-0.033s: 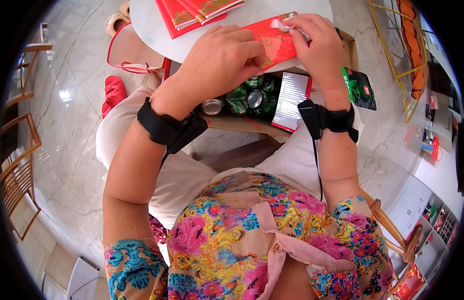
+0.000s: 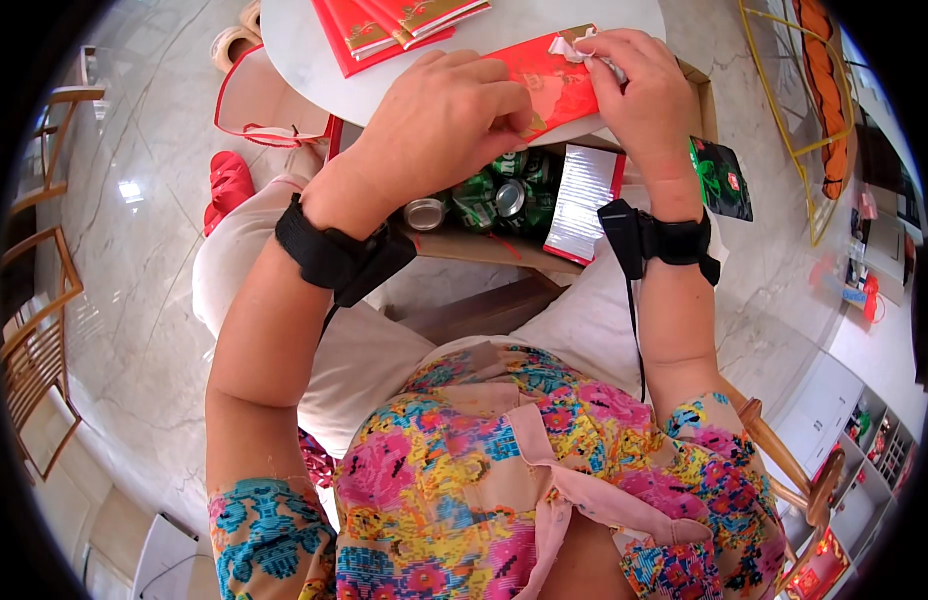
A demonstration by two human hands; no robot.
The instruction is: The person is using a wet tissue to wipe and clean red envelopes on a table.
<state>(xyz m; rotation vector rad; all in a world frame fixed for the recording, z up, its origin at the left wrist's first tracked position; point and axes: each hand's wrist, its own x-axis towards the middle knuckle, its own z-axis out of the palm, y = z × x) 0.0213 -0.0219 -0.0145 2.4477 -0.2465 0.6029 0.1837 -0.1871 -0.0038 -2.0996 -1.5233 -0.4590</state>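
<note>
The left hand [image 2: 439,120] pinched one end of a red envelope [image 2: 549,88] over the counter [image 2: 292,50]; the right hand [image 2: 644,95], apart, held crumpled white paper [image 2: 568,50] at the other. Peeling seemed underway; the next pull needed a steady left hold.

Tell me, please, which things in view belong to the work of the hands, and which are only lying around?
In use:
red packet, held by the left hand
crumpled white piece, pinched in the right hand

Apparently lying around:
overlapping red-and-gold packets
green cans in the carton
black-and-green pouch
</note>
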